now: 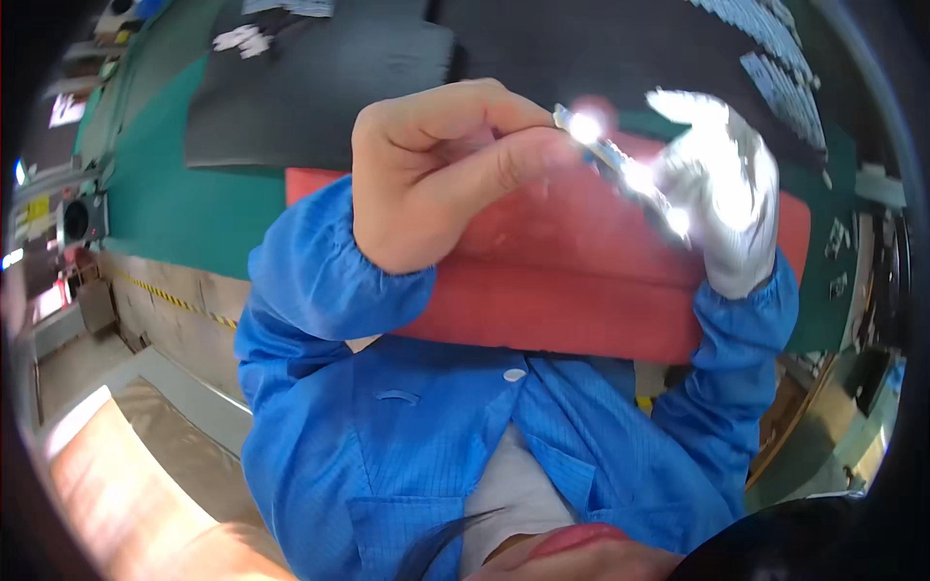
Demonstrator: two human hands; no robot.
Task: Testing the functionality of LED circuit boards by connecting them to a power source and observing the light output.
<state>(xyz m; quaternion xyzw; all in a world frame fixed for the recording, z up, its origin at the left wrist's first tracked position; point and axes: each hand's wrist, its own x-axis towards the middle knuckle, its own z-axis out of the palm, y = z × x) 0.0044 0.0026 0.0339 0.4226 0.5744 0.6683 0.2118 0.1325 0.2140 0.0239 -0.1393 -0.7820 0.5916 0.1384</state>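
My left hand [441,174], bare, pinches the upper end of a narrow strip [612,158] between thumb and forefinger. The strip slants down to the right and carries several glaring white spots; whether these are lit lamps or reflections, I cannot tell. My right hand [727,184] wears a white glove and closes on the strip's lower part from the right, with one finger stretched out to the left above it. Glare washes out its fingertips. Beneath both hands lies a red mat [572,300], and the strip is held up above it.
Black mats [320,102] cover the far part of a green tabletop [155,198]. Rows of small pale-blue strips [785,97] lie at the far right. White scraps [242,40] rest at the far left. A grey device [82,221] stands beyond the table's left edge.
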